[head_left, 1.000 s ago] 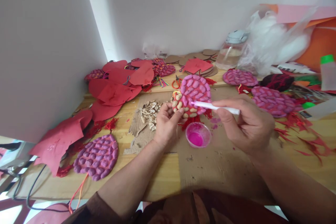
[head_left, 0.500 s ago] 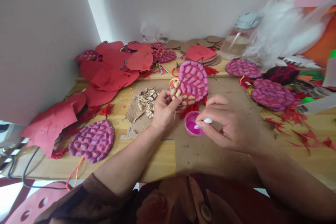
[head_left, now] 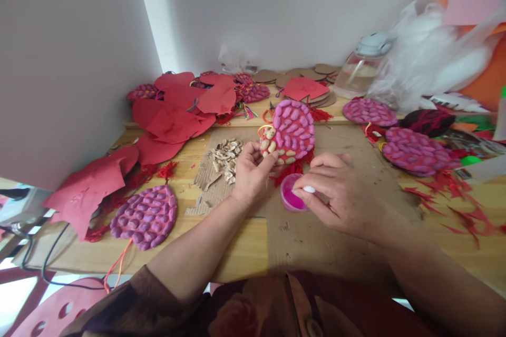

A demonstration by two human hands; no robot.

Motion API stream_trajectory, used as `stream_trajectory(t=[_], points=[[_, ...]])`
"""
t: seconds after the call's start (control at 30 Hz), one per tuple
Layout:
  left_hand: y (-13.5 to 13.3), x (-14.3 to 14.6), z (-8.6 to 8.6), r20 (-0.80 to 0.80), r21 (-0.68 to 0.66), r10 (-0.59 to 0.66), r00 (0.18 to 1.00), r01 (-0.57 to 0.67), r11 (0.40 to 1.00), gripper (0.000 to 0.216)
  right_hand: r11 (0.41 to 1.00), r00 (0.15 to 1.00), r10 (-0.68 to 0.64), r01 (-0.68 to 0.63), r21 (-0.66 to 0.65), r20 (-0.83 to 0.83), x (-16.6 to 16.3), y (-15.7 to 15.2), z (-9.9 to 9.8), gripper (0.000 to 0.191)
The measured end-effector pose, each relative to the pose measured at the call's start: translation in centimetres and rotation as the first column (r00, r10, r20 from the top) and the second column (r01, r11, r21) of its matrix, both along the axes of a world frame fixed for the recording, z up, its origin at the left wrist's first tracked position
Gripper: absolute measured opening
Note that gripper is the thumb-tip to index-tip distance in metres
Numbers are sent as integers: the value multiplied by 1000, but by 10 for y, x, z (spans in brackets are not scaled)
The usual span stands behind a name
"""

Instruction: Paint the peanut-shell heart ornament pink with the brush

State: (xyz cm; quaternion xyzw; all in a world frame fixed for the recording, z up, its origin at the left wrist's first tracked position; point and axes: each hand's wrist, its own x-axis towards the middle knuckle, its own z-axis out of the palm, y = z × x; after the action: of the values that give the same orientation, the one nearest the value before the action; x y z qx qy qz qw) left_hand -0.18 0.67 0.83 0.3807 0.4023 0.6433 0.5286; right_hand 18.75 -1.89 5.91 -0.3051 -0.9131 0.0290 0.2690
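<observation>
My left hand pinches the lower left edge of a round disc covered in peanut shells, most painted pink, a few at the lower left still bare. It is held upright above the cardboard sheet. My right hand is closed around a white brush, pointed down into a small plastic cup of pink paint that stands just below the disc. Red tassel threads hang from the disc behind the cup.
A pile of bare peanut shells lies left of my left hand. Finished purple-pink discs lie around. Red paper cut-outs cover the left. A glass jar, plastic bag and cardboard rounds stand at the back.
My right hand has brought the brush down from the disc's face and dipped it into the paint cup. The left hand keeps holding the disc.
</observation>
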Motion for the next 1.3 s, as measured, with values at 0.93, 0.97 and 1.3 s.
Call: stream_trajectory(t=[0.93, 0.97, 1.3], points=[[1, -1, -2, -49, 40, -5, 999, 7, 999, 34, 997, 997, -74, 73, -16, -38, 2, 4, 0, 10], [0, -1, -2, -50, 41, -4, 999, 6, 999, 33, 997, 998, -67, 66, -29, -19, 1, 4, -2, 10], [-3, 1, -3, -66, 23, -13, 998, 14, 1000, 34, 998, 1000, -12, 11, -64, -13, -5, 0, -4, 13]])
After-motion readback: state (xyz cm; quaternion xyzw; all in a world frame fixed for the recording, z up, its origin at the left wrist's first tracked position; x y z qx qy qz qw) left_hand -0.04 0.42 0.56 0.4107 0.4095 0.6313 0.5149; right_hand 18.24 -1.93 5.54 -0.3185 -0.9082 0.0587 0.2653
